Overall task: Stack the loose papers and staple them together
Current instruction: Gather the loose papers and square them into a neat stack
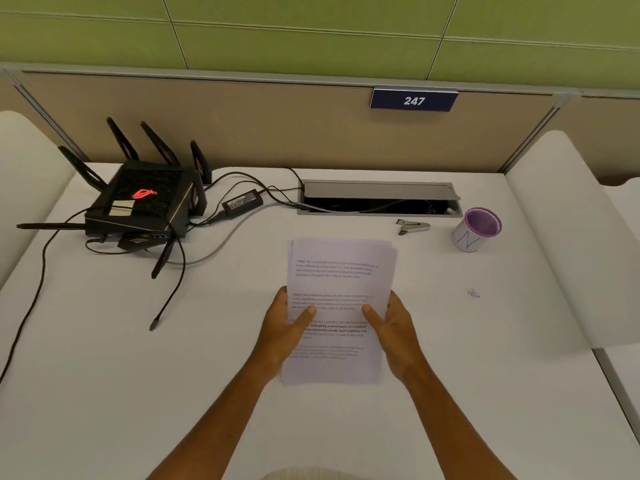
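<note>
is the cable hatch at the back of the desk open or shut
Open: the cable hatch has its grey lid tilted up, showing a dark slot with cables running in.

Showing two forearms bare to the frame's lower edge, ending in a bare left hand and right hand. Wearing a pale cream garment, glimpsed only as a soft, faintly ribbed curve of fabric between the arms at the bottom. Displaying short, pale thumbnails on both thumbs.
</note>
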Demonstrator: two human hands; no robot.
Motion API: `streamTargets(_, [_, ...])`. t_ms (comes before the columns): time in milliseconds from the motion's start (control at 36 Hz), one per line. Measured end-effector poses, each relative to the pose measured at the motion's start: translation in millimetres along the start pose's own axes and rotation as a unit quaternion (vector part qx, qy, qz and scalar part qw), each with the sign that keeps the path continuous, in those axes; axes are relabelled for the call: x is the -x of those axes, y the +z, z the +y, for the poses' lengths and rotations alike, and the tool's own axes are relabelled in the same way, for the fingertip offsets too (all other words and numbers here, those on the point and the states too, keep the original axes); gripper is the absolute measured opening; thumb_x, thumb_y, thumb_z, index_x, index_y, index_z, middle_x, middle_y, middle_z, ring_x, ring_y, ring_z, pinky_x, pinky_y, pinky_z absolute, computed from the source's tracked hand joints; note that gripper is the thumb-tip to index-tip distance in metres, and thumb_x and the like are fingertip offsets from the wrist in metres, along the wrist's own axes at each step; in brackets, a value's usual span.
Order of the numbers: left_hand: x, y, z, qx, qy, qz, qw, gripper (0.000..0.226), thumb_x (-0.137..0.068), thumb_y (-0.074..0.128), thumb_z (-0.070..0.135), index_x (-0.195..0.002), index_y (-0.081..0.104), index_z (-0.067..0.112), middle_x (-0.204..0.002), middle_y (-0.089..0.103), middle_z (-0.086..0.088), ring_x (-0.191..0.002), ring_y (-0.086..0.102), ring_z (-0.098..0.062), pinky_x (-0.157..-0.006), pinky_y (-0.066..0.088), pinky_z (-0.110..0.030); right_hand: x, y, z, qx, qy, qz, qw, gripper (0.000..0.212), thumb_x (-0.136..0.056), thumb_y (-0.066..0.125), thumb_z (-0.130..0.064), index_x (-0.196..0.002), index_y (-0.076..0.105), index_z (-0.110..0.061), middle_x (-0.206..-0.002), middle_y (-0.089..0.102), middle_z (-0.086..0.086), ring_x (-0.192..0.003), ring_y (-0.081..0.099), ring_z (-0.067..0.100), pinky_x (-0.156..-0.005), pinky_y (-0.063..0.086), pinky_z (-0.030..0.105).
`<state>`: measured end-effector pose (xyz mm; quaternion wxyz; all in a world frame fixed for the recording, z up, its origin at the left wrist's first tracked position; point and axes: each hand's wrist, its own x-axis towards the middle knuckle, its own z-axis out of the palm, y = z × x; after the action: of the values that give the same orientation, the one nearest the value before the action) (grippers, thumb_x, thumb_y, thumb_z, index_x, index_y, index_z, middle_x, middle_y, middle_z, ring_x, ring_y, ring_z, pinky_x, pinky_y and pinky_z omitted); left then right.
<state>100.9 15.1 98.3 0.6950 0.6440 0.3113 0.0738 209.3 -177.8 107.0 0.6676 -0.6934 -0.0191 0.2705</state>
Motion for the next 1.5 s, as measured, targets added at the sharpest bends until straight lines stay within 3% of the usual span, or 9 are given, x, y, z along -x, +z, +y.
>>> streamTargets(194, [6.6, 2.4, 45.1, 0.023, 0.092, 0.037, 0.995, 0.037, -0.101, 0.073, 0.018, -0.133, 0.060, 0.032, -0.123, 0.074, 0.011, -0.111, 0.073, -0.006, -0.087, 0.063, -0.020, 12.4, 2.4, -38.8, -0.026, -0.121, 0.078, 0.989, 0.029, -0.099, 0.068, -0.008, -0.125, 0.069, -0.021, -0.115, 0.078, -0.006, -0.106, 0.074, 0.016, -0.090, 0.062, 0.030])
streamTargets(278, [11.5, 4.2, 47.1, 0.042, 0.113, 0.049, 0.992, 0.039, -0.098, 0.077, 0.016, -0.131, 0.063, 0.032, -0.122, 0.075, 0.012, -0.115, 0.070, 0.000, -0.090, 0.058, -0.013, 18.2, 4.8, -38.2, -0.028, -0.143, 0.105, 0.984, 0.028, -0.099, 0.068, -0.009, -0.115, 0.070, -0.031, -0.109, 0.078, -0.011, -0.107, 0.073, 0.010, -0.092, 0.060, 0.022])
streamTargets(500, [15.9, 13.7, 21.5, 0.039, 0.086, 0.087, 0.992, 0.048, -0.092, 0.084, 0.023, -0.125, 0.058, 0.045, -0.126, 0.070, 0.013, -0.120, 0.067, -0.007, -0.094, 0.060, -0.017, 22.9, 21.1, -2.0, 0.030, -0.098, 0.116, 0.988, 0.027, -0.108, 0.054, -0.020, -0.130, 0.060, -0.035, -0.119, 0.071, -0.013, -0.117, 0.066, 0.010, -0.105, 0.056, 0.039])
streamTargets(694, [19.4, 14.1, 27.5, 0.044, 0.110, 0.096, 0.988, 0.043, -0.095, 0.079, 0.028, -0.126, 0.058, 0.050, -0.122, 0.071, 0.021, -0.118, 0.067, 0.002, -0.095, 0.060, -0.020, 28.9, 25.5, -6.6, 0.023, -0.127, 0.121, 0.984, 0.030, -0.110, 0.051, -0.022, -0.136, 0.054, -0.036, -0.125, 0.068, -0.013, -0.121, 0.063, 0.006, -0.099, 0.054, 0.023])
streamTargets(833, [18.3, 13.2, 10.5, 0.022, 0.052, 0.092, 0.994, 0.049, -0.099, 0.076, 0.025, -0.143, 0.057, 0.035, -0.128, 0.070, 0.013, -0.124, 0.068, -0.015, -0.095, 0.062, -0.024, 25.5, 24.7, 17.6, 0.072, -0.077, 0.117, 0.988, 0.016, -0.110, 0.049, -0.021, -0.120, 0.057, -0.030, -0.116, 0.070, -0.011, -0.112, 0.067, 0.013, -0.086, 0.060, 0.023])
streamTargets(1000, [27.7, 6.0, 14.4, 0.027, 0.049, 0.093, 0.994, 0.036, -0.098, 0.076, 0.021, -0.128, 0.061, 0.034, -0.117, 0.071, 0.013, -0.109, 0.069, -0.007, -0.078, 0.061, -0.012, 34.0, 22.3, 14.8, 0.107, -0.118, 0.128, 0.979, 0.015, -0.110, 0.049, -0.023, -0.121, 0.057, -0.029, -0.115, 0.069, -0.014, -0.108, 0.066, 0.005, -0.088, 0.058, 0.020])
streamTargets(1111, [27.1, 5.4, 8.3, 0.029, 0.020, 0.085, 0.996, 0.023, -0.100, 0.074, 0.020, -0.117, 0.067, 0.033, -0.111, 0.074, 0.013, -0.106, 0.071, -0.010, -0.075, 0.060, -0.011, 34.3, 24.0, 25.6, 0.097, -0.076, 0.101, 0.987, 0.024, -0.108, 0.055, -0.023, -0.129, 0.058, -0.033, -0.119, 0.070, -0.015, -0.111, 0.066, 0.002, -0.091, 0.057, 0.020])
streamTargets(1306, [28.1, -4.8, 14.8, 0.094, 0.015, 0.114, 0.989, 0.015, -0.101, 0.072, 0.019, -0.113, 0.075, 0.027, -0.098, 0.083, 0.013, -0.096, 0.079, -0.010, -0.075, 0.064, -0.019, 27.8, -3.2, 23.7, 0.041, 0.008, 0.062, 0.997, 0.018, -0.091, 0.080, -0.020, -0.108, 0.074, -0.018, -0.106, 0.081, -0.003, -0.103, 0.077, 0.018, -0.092, 0.061, 0.031])
streamTargets(1500, [29.5, -6.0, 23.6, 0.244, 0.016, 0.168, 0.955, 0.035, -0.103, 0.069, 0.020, -0.135, 0.070, 0.034, -0.130, 0.078, 0.010, -0.118, 0.075, -0.011, -0.090, 0.065, -0.029, 29.0, -3.9, 15.8, -0.181, 0.045, 0.047, 0.981, 0.035, -0.080, 0.082, -0.009, -0.111, 0.071, 0.003, -0.110, 0.077, 0.020, -0.106, 0.074, 0.037, -0.101, 0.058, 0.053])
